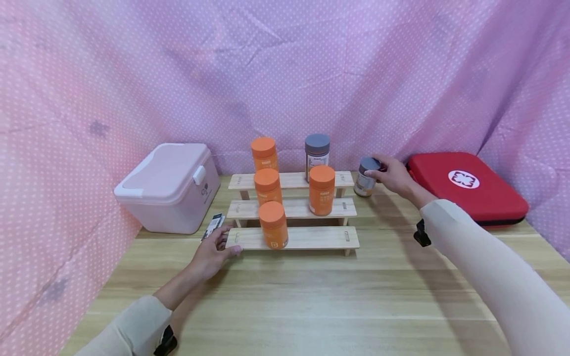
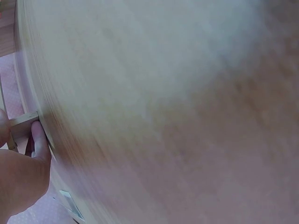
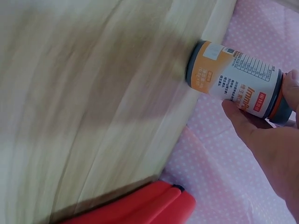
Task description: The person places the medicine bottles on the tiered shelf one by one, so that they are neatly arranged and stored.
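Observation:
A three-tier wooden display rack (image 1: 318, 238) stands mid-table. My left hand (image 1: 211, 257) grips the left end of its lowest tier, thumb in front; the left wrist view shows fingers on the board's end (image 2: 24, 120). Right of the rack, my right hand (image 1: 395, 176) holds a supplement jar (image 1: 365, 185) with a grey lid, fingers about its upper part. In the right wrist view the jar's orange and white label (image 3: 233, 79) shows; whether its base touches the table I cannot tell. Orange jars (image 1: 273, 227) stand on all three tiers, and another grey-lidded jar (image 1: 317, 151) on the top one.
A pale pink lidded box (image 1: 169, 193) sits at the left, with a small printed packet (image 1: 214, 225) beside it. To the right lies a red zip case (image 1: 467, 190) with a white emblem, close to my right forearm. Pink dotted cloth (image 1: 285, 74) hangs behind the table.

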The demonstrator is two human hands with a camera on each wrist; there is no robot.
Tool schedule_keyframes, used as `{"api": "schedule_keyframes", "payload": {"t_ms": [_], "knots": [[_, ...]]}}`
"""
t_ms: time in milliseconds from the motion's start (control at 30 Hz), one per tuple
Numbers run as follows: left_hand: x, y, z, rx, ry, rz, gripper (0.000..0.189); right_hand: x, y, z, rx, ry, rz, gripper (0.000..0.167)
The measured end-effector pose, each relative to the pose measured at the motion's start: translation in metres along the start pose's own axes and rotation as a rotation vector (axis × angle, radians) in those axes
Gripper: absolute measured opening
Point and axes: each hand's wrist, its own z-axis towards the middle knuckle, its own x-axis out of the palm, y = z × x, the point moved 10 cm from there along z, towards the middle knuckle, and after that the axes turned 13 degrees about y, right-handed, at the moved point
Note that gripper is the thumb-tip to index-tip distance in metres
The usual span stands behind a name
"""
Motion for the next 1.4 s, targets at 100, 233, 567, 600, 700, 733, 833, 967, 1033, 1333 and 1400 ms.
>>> {"api": "schedule_keyframes", "payload": {"t_ms": [100,233,567,600,700,733,833,967,1033,1333,1400], "knots": [[0.001,-0.001,-0.001,0.002,0.000,0.001,0.065,-0.007,0.005,-0.013,-0.026,-0.020,-0.055,0.051],[0.000,-0.002,-0.001,0.007,-0.004,0.004,0.064,-0.015,0.011,-0.037,-0.040,-0.022,-0.060,0.057],[0.000,0.002,0.000,-0.014,0.002,0.012,0.066,-0.021,0.025,-0.102,-0.072,-0.011,-0.059,0.056],[0.000,0.002,0.000,-0.015,0.002,0.013,0.066,-0.020,0.026,-0.107,-0.082,-0.010,-0.066,0.055],[0.001,0.002,0.000,-0.015,0.004,0.011,0.065,-0.015,0.034,-0.121,-0.115,0.006,-0.091,0.056],[0.001,0.002,0.000,-0.015,0.004,0.010,0.065,-0.013,0.037,-0.126,-0.126,0.012,-0.101,0.057],[0.001,0.002,0.000,-0.012,0.005,0.005,0.065,-0.008,0.044,-0.137,-0.131,0.031,-0.093,0.060],[0.001,0.002,0.000,-0.010,0.003,0.006,0.064,0.002,0.057,-0.150,-0.159,0.052,-0.068,0.062],[0.001,0.002,0.000,-0.010,0.002,0.008,0.064,0.008,0.064,-0.156,-0.180,0.069,-0.055,0.061],[0.000,0.002,0.000,-0.016,0.003,0.007,0.065,0.032,0.105,-0.164,-0.319,0.118,0.022,0.061],[0.000,0.002,0.000,-0.018,0.004,0.007,0.066,0.037,0.112,-0.162,-0.334,0.131,0.044,0.060]]}}
